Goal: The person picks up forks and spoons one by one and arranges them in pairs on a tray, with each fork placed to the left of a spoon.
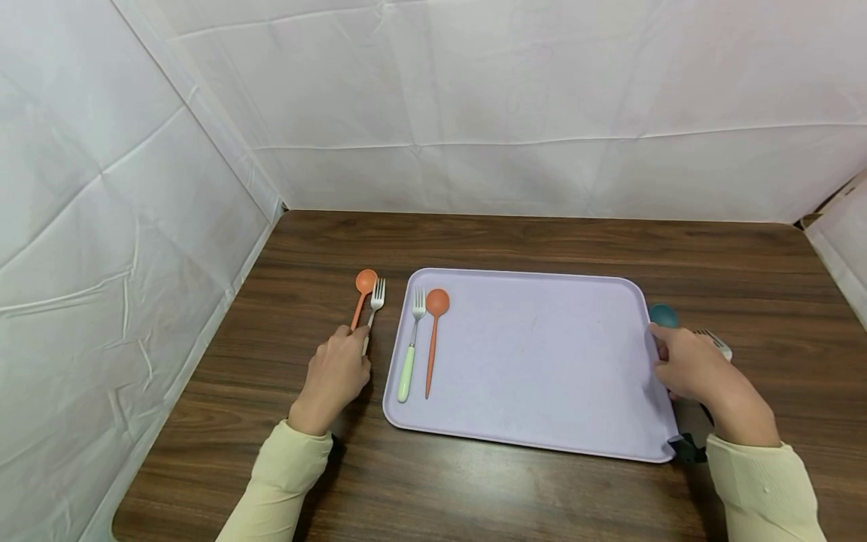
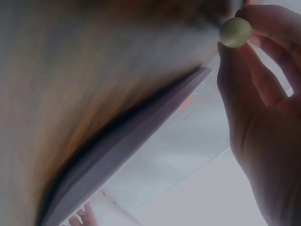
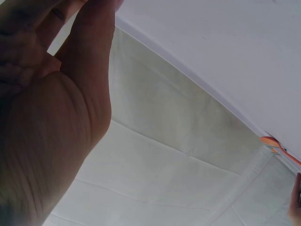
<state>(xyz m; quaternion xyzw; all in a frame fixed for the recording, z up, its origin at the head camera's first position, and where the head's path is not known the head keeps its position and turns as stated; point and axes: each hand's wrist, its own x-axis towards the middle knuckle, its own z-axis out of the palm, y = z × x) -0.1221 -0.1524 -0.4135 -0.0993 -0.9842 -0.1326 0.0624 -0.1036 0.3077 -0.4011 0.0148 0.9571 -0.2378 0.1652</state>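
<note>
My left hand [image 1: 339,365] pinches a fork [image 1: 377,295] by its handle, left of the tray. The handle's round pale green end [image 2: 236,32] shows between thumb and fingers in the left wrist view. Beside it lies an orange spoon [image 1: 366,282], its handle running toward the hand. My right hand [image 1: 691,365] grips the right rim of a lilac tray [image 1: 528,361]; the fingertips are partly hidden. Near that hand are a teal spoon [image 1: 664,315] and another fork [image 1: 718,344], their handles mostly covered by the hand.
On the tray's left side lie a fork with a pale green handle [image 1: 406,373] and an orange spoon [image 1: 437,302], side by side. A dark wooden table [image 1: 515,497] bears everything. White cloth walls [image 1: 501,173] stand behind and to the left. A black strap-like piece [image 1: 687,449] shows near the right wrist.
</note>
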